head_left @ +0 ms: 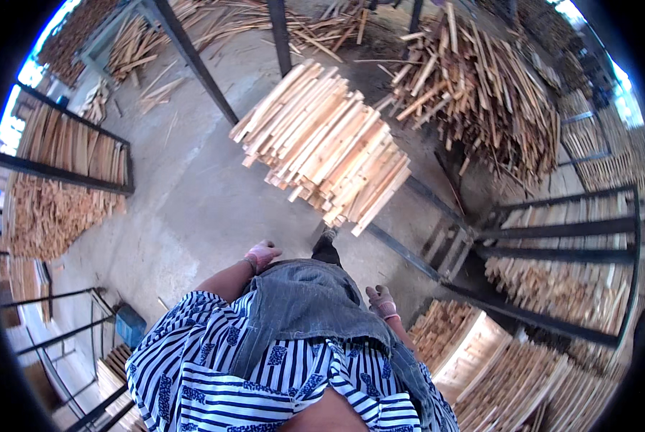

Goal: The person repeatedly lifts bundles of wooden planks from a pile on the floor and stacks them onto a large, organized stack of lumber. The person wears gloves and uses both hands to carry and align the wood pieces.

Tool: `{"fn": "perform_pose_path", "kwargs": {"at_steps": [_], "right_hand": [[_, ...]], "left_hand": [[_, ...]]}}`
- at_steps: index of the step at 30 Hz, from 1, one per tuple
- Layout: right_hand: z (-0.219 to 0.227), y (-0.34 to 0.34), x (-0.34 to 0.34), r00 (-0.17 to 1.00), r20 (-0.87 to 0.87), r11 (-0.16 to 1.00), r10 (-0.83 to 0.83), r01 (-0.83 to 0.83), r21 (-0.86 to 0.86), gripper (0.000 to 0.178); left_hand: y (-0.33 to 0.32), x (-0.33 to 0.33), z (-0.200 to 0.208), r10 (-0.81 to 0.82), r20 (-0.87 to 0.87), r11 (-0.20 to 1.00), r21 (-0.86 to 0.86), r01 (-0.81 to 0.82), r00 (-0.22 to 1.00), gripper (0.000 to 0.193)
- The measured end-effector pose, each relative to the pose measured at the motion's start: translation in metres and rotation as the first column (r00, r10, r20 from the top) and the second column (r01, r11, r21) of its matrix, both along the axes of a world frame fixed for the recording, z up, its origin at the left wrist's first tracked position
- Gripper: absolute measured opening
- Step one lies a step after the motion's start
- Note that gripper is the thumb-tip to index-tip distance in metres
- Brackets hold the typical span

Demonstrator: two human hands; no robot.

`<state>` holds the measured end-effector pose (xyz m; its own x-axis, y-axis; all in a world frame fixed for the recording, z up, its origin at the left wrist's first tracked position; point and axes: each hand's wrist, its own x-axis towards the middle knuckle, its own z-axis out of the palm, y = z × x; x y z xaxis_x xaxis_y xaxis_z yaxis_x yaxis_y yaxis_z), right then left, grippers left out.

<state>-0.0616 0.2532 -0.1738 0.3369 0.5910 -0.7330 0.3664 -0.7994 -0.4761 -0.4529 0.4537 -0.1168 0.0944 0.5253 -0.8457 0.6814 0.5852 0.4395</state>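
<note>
My left hand [263, 253], in a pale pink and white work glove, hangs beside my grey apron with nothing in it; its fingers are loosely apart. On the other side of the apron, my right hand [382, 300] wears a greyish glove with a pink cuff. Its fingers are spread and bare of any object. Ahead of both hands, and apart from them, stands a stack of pale wooden strips [322, 144], laid side by side with uneven ends. One of my shoes shows just below the stack's near end.
A tangled heap of wood strips [480, 101] rises at the far right. Dark metal rails [409, 252] run along my right, by racks of stacked strips [567, 270]. More stacked wood [63, 216] stands left, above a blue container [129, 325]. Loose strips litter the far concrete floor [200, 180].
</note>
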Motion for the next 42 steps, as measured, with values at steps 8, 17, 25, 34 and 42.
{"fn": "perform_pose_path", "kwargs": {"at_steps": [8,17,25,34,42], "right_hand": [[0.014,0.207,-0.014,0.95,-0.247,0.98,-0.193,0.175,-0.091,0.061],[0.037,0.411,-0.079,0.914,-0.398,0.993,-0.079,0.108,0.051,0.066],[-0.02,0.454,-0.145,0.731,-0.412,0.804,-0.544,0.595,-0.007,0.078],[-0.123,0.562,-0.151,0.826,0.046,0.82,-0.561,0.548,0.163,0.086],[-0.117,0.617,-0.22,0.851,0.235,0.883,-0.469,0.451,0.128,0.099]], "left_hand": [[0.092,-0.004,0.024,-0.089,-0.073,0.988,0.121,0.097,0.993,0.078],[0.221,-0.09,-0.057,0.815,0.218,0.568,-0.111,-0.816,0.537,0.048],[0.344,-0.11,-0.188,0.837,0.281,0.543,-0.316,-0.778,0.47,0.055],[0.381,-0.122,-0.218,0.873,0.359,0.481,-0.514,-0.71,0.332,0.063],[0.378,-0.072,-0.2,0.869,0.343,0.473,-0.367,-0.801,0.356,0.071]]}}
